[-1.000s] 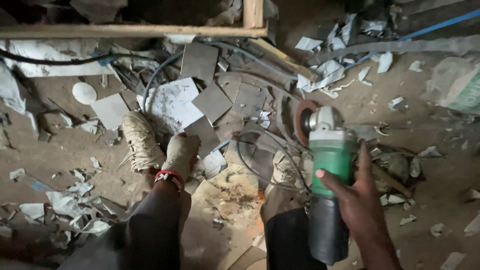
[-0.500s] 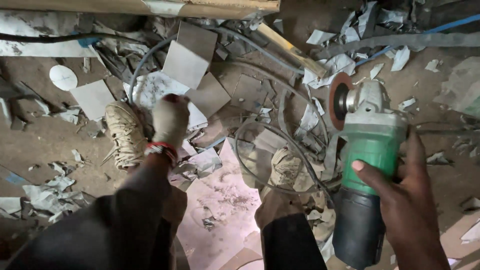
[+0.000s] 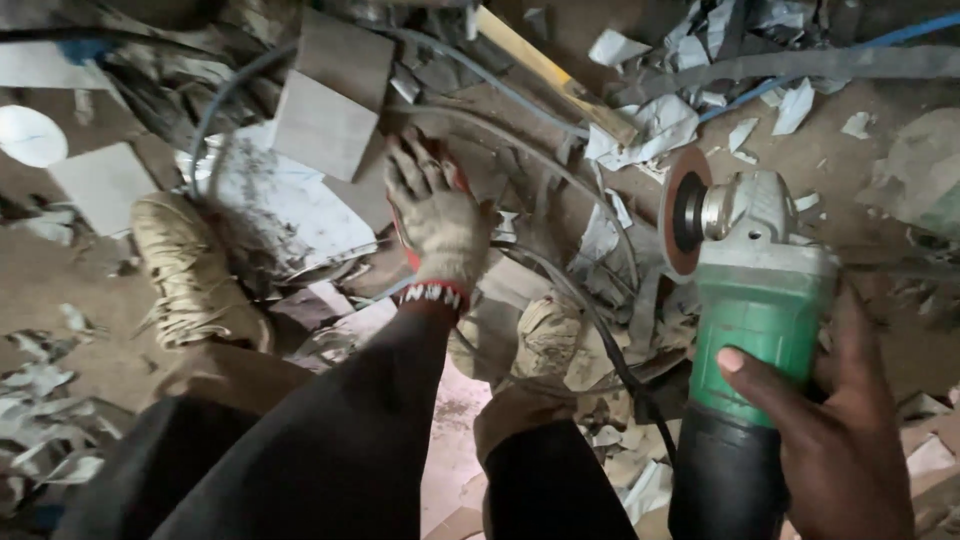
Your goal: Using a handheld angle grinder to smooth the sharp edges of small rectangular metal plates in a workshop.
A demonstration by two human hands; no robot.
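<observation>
My right hand (image 3: pixel 840 440) is bare and grips the body of a green and grey angle grinder (image 3: pixel 750 300), whose brown disc (image 3: pixel 682 212) points up and left. My left hand (image 3: pixel 435 215) wears a dusty work glove with a red cuff and reaches forward, fingers spread, onto a pile of grey tile pieces (image 3: pixel 335 105) on the floor. It rests at the edge of a dark tile, and I cannot tell if it grips anything. Both of my dusty boots (image 3: pixel 190 270) (image 3: pixel 545 335) stand among the rubble below the hands.
The dirt floor is littered with torn paper scraps (image 3: pixel 650 125), cut tiles (image 3: pixel 100 185) and a round white disc (image 3: pixel 30 135). Grey and blue cables (image 3: pixel 560 170) loop across the pile. A wooden strip (image 3: pixel 555 75) lies at the top centre.
My left hand has reached farther forward and right, from beside my left boot onto the tile pile. The view has drawn closer, and the grinder stays held at the right.
</observation>
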